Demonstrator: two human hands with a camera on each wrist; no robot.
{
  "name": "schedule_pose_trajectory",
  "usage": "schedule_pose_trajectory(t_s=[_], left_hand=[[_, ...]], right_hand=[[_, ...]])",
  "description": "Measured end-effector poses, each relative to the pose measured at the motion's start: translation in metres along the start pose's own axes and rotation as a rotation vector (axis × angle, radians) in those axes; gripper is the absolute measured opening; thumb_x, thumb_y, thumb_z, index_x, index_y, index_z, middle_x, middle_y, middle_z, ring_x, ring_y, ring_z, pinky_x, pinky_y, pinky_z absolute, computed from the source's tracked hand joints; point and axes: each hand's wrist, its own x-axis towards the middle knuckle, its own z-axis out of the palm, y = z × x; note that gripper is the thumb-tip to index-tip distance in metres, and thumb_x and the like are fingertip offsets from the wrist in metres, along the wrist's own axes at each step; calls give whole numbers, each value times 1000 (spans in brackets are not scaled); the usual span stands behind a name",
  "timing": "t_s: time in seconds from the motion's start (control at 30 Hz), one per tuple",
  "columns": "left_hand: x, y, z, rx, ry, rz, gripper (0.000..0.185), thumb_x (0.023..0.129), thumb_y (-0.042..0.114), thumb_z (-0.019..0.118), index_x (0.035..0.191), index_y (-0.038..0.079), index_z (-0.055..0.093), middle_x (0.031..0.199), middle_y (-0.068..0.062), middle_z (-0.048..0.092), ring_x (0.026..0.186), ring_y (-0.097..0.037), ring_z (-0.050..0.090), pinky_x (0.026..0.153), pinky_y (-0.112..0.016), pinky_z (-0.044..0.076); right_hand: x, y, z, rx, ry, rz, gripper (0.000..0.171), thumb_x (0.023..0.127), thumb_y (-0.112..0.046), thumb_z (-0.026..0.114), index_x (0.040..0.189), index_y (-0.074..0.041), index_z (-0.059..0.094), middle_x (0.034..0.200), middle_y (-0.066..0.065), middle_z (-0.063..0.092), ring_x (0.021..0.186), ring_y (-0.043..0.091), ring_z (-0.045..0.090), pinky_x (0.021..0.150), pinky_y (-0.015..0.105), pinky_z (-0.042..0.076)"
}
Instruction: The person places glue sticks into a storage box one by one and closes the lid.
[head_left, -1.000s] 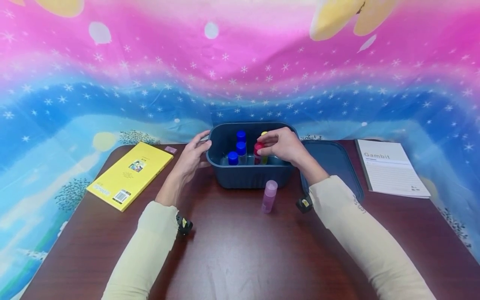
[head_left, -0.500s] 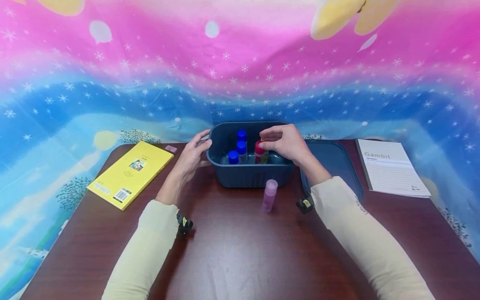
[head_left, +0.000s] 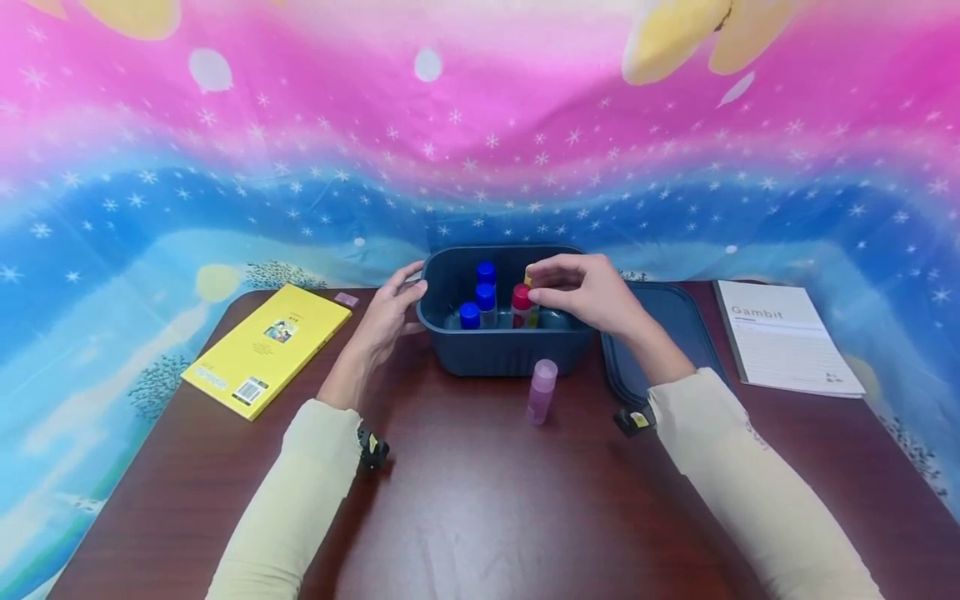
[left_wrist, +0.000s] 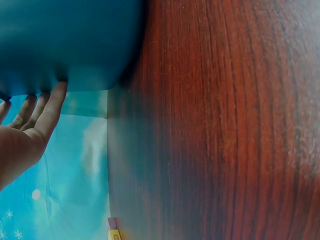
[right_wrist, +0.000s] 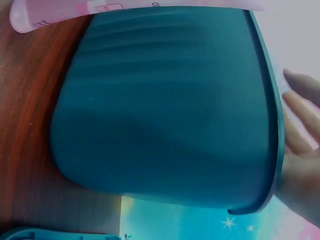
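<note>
— Head view says it best: the right hand [head_left: 592, 293] is above the dark blue tub [head_left: 501, 354], fingers loosely curled, fingertips right at the red-capped bottle [head_left: 521, 305] and the yellow-capped one [head_left: 529, 277] behind it. Whether it has actually closed on either cap, I cannot tell.

— And the left hand [head_left: 390, 310]?

— Fingers straight, pressed flat against the tub's left wall; the left wrist view shows the same.

— What could go wrong?

— The bottles stand packed together, three blue-capped bottles [head_left: 480, 298] just beside the red one. A sideways nudge from those fingers could topple neighbours like skittles. The pink bottle [head_left: 540, 392] stands alone on the table [head_left: 480, 500] in front of the tub, near the right forearm, so a careless pull-back could knock it over.

— Anything different from half a second ago?

— The right hand has drawn slightly back to the right, uncovering the yellow cap. The left hand hasn't budged.
</note>
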Motion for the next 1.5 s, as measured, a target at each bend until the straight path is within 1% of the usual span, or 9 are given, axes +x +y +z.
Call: schedule_pose_trajectory(t_s=[0.13, 0.27, 0.37, 0.57, 0.83, 1.0, 1.17, 1.4, 1.5], left_hand=[[0, 0, 0, -3, 0, 2, 52, 108, 26, 50, 158, 20, 37, 155, -14, 41, 135, -35, 49, 102, -59, 46], [-1, 0, -1, -6, -1, -1, 52, 108, 27, 50, 158, 20, 37, 155, -14, 42, 133, -37, 51, 102, -58, 47], [-1, 0, -1, -8, -2, -3, 52, 108, 27, 50, 158, 20, 36, 155, -14, 42, 133, -38, 52, 102, -58, 47], [0, 0, -1, -12, -4, 1, 52, 108, 27, 51, 158, 20, 36, 156, -13, 41, 135, -36, 50, 102, -59, 46], [-1, -1, 0, -17, -1, 7, 52, 108, 26, 51, 158, 19, 36, 156, -14, 41, 135, -37, 49, 102, -60, 46], [-1, -2, 0, -18, 2, 10, 52, 108, 26, 51, 158, 19, 37, 155, -15, 42, 134, -37, 50, 102, -59, 46], [-1, -3, 0, -42, 6, 9, 52, 108, 24, 50, 158, 18, 37, 155, -15, 41, 136, -36, 48, 103, -61, 45], [-1, -3, 1, -33, 2, 14, 53, 108, 25, 50, 158, 18, 35, 156, -15, 40, 137, -34, 46, 104, -61, 44], [-1, -3, 1, -33, 6, 15, 53, 108, 25, 51, 158, 18, 36, 155, -15, 41, 137, -35, 47, 104, -61, 44]], right_hand=[[-11, 0, -2, 27, -17, -37, 36, 96, -18, 72, 129, -3, 68, 121, 12, 69, 108, 24, 66, 86, 27, 57], [-17, -2, -2, 30, -27, -65, 34, 96, -15, 72, 127, -3, 69, 120, 14, 69, 107, 23, 66, 85, 27, 57], [-22, -4, -3, 36, -65, -84, 33, 94, -14, 74, 126, -4, 69, 119, 12, 70, 106, 23, 67, 85, 28, 57], [-31, -7, -6, 61, -232, -117, 35, 91, -9, 76, 126, -6, 69, 121, 9, 70, 112, 29, 66, 89, 32, 57], [-37, -2, -3, 179, -461, -131, 42, 92, -6, 74, 133, -3, 64, 135, 14, 62, 127, 41, 57, 97, 38, 53], [-39, 4, -2, 167, -566, -113, 45, 95, -11, 73, 137, -4, 62, 140, 18, 58, 131, 39, 55, 100, 37, 52], [-41, 7, 1, 126, -615, -77, 47, 95, -14, 72, 140, -4, 60, 144, 19, 56, 128, 31, 58, 96, 37, 54], [-42, 16, 6, 115, -638, -50, 43, 95, -11, 73, 136, -4, 63, 140, 20, 58, 124, 38, 56, 91, 40, 57], [-42, 18, 8, 96, -639, -43, 40, 95, -12, 73, 134, -7, 66, 137, 15, 61, 121, 34, 58, 90, 40, 58]])
